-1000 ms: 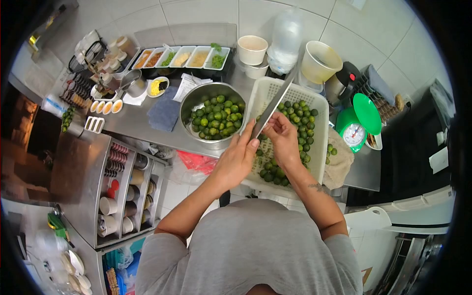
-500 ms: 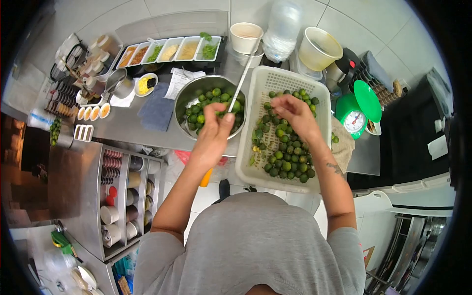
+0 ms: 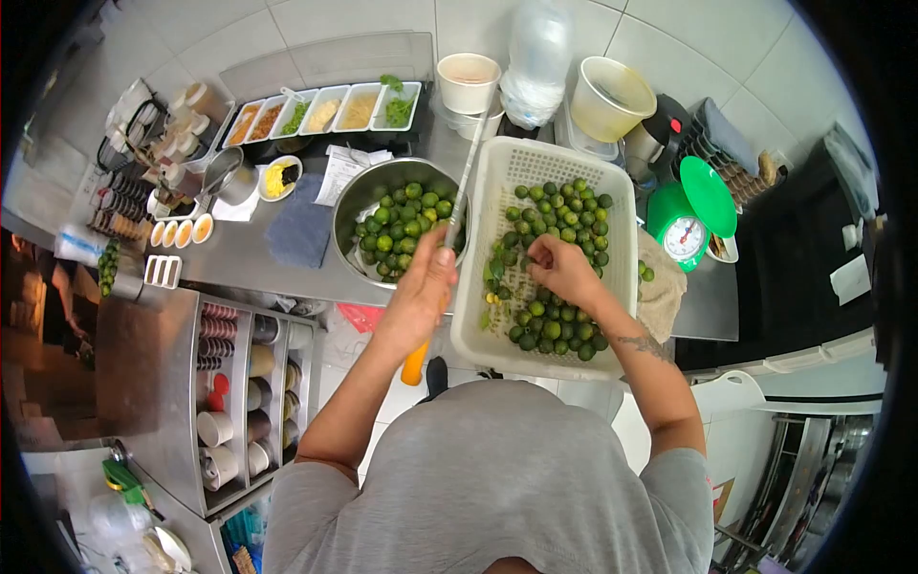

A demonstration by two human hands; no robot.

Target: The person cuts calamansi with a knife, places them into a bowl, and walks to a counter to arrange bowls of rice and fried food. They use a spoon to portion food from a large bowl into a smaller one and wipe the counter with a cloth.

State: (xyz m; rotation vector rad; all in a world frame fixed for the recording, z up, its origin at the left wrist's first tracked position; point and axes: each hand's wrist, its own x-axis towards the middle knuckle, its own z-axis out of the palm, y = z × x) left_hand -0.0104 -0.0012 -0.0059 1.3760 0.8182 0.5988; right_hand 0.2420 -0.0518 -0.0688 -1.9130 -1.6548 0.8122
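Note:
A long knife [image 3: 468, 170] with an orange handle crosses the palm side of my left hand [image 3: 426, 287], whose fingers are closed round it near the front rim of a steel bowl [image 3: 341, 239]. Small green limes [image 3: 402, 222] fill much of that bowl. My right hand [image 3: 559, 272] is over a white perforated basket [image 3: 466, 320], its fingertips pinched together among more limes [image 3: 559, 330]. What those fingertips hold, if anything, is too small to tell. Leaves and yellow bits [image 3: 495, 292] lie at the basket's left side.
Behind the bowl stands a row of topping trays [image 3: 359, 110]. A blue cloth [image 3: 298, 230] lies to its left. White tubs [image 3: 469, 81] and a wrapped clear container [image 3: 537, 57] are at the back. A green scale [image 3: 674, 215] and beige cloth [image 3: 660, 287] sit right of the basket.
My right hand has moved down and slightly left inside the basket, and its fingers have drawn together. My left hand is slightly lower with the knife. The limes in the bowl are more visible.

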